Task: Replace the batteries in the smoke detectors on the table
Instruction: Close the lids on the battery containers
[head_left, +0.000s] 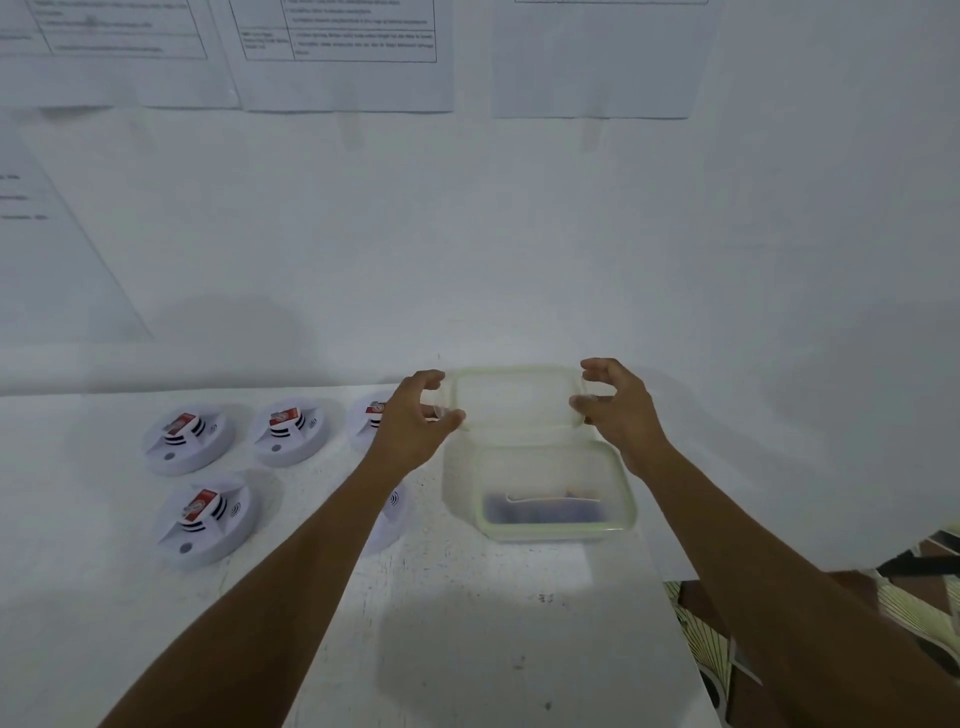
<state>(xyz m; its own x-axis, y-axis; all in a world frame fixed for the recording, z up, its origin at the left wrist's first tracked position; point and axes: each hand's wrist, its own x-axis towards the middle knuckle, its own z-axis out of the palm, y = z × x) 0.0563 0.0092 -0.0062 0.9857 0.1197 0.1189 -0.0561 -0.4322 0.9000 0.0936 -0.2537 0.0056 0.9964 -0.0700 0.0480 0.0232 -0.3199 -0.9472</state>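
Several white round smoke detectors lie on the white table (467, 623), each with a red-labelled battery on top: one at the far left (187, 439), one beside it (291, 428), one in front (208, 517). Two more are partly hidden behind my left forearm. A translucent plastic box (540, 493) with a pale green rim holds dark batteries at its bottom. Its lid (517, 397) is lifted above the box's far edge. My left hand (421, 415) grips the lid's left end and my right hand (618, 405) grips its right end.
A white wall with taped printed sheets (343, 57) rises right behind the table. The table's right edge runs down past the box, and a patterned floor with a dark object (914, 566) shows beyond it.
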